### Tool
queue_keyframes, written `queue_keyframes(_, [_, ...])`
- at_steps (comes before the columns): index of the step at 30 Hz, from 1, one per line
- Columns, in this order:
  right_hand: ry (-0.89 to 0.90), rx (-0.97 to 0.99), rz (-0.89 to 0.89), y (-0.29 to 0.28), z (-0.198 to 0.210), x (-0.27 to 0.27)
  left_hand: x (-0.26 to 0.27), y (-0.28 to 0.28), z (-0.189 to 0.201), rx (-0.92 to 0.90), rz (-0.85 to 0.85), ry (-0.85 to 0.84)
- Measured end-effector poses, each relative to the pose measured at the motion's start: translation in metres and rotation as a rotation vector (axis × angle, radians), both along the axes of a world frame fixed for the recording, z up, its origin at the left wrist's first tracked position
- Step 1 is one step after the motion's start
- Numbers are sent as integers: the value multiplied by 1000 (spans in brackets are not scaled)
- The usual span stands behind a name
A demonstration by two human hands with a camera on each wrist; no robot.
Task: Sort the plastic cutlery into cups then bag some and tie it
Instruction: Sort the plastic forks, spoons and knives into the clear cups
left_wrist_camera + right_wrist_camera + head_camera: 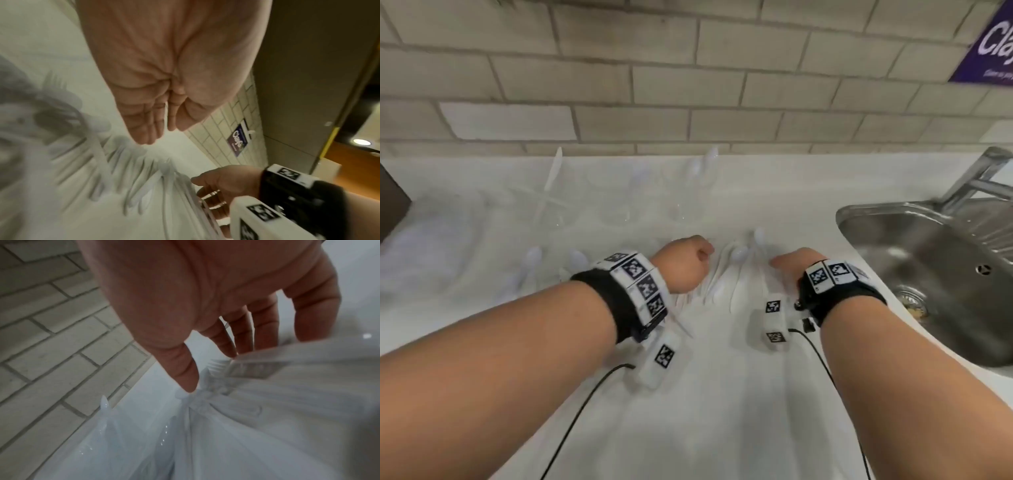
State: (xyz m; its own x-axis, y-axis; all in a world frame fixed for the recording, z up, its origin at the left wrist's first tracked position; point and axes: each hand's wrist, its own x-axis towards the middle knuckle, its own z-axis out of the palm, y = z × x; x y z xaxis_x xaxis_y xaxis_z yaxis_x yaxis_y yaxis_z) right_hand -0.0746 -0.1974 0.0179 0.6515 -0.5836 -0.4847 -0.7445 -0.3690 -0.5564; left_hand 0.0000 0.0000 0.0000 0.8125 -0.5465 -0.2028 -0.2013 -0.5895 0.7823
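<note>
A pile of white plastic cutlery (732, 274) lies on the white counter (722, 394) between my two hands; it shows blurred in the left wrist view (144, 186) and in the right wrist view (257, 410). My left hand (685, 263) hovers at the pile's left edge, fingers straight and together (148, 129), holding nothing. My right hand (791, 262) reaches into the pile from the right, its thumb tip (187, 386) and straight fingers (242, 337) touching pieces. Clear cups (616, 205) stand at the back; one holds a knife (553, 178), another holds spoons (707, 168).
Two loose spoons (534, 257) lie left of my left wrist. A steel sink (928, 274) with a faucet (976, 178) sits at the right. A tiled wall (654, 85) runs behind, with a purple sign (993, 44). A brown object (390, 202) stands at the left edge.
</note>
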Motion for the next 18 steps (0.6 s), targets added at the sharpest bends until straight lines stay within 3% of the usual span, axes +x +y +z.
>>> queue_keyframes(2, [7,-29,38,0,-2,7,7,-15,1,166,28,64])
queue_keyframes(7, [45,-16,84,7,-1,17,12,-43,-1,309,21,79])
queue_keyframes(11, [86,-55,192,25,3,23,11,-52,-2,272,-27,69])
queue_keyframes(18, [263,-387,558,56,-3,50,23,-49,-16,-15,118,352])
